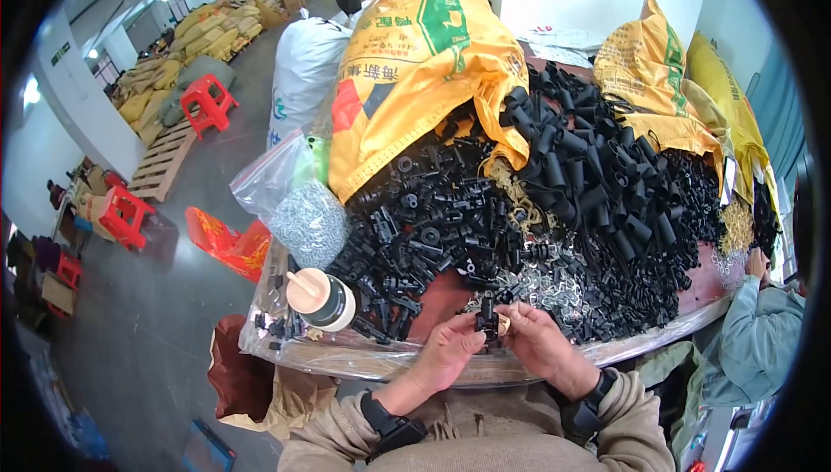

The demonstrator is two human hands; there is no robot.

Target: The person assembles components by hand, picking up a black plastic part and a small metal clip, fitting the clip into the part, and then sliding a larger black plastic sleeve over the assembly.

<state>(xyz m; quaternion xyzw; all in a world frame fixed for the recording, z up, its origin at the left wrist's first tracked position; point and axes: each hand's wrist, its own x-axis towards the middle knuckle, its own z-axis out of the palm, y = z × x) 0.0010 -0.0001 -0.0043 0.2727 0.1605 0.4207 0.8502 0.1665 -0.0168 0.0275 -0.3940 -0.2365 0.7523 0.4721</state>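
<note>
Close to the table's front edge, my left hand (pixel 452 349) is closed on a small black plastic part (pixel 486 318), held upright between thumb and fingers. My right hand (pixel 538 342) meets it from the other side, its fingers pinched at a small tan piece (pixel 503 324) against the black part. What that tan piece is I cannot make out. Just beyond my hands lies a heap of black plastic parts (pixel 433 221). Small shiny metal pieces (pixel 550 286) are piled to the right of it, with black tubes (pixel 576 156) farther back.
A jar (pixel 320 300) with a stick in it stands at the table's left corner, beside a bag of small metal bits (pixel 310 223). Large yellow sacks (pixel 407 65) rise behind the heaps. A co-worker's sleeve (pixel 762 333) is at the right. Red stools (pixel 208 105) stand on the left floor.
</note>
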